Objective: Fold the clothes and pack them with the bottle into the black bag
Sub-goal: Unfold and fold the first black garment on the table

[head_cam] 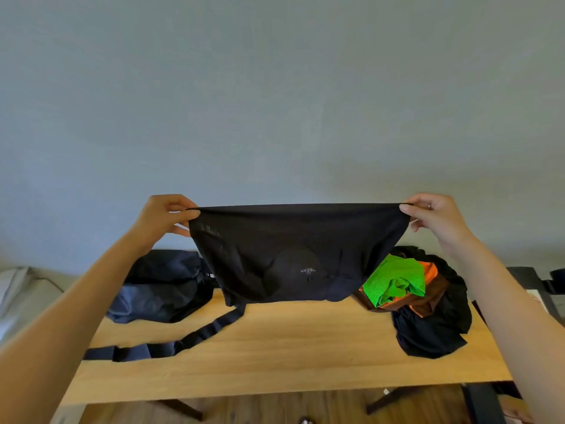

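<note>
Wooden desk carries all task items. Black garment hangs above it, stretched flat between both hands, its lower edge near the desk. Left hand and right hand each pinch a top corner between thumb and fingers. Keep the top edge taut and level, lower the garment flat onto the bare wood, then fold it. Black bag lies at the left rear, its strap trailing forward; its contents cannot be seen. Clothes pile, black, orange and green, sits at the right. No bottle is visible.
</note>
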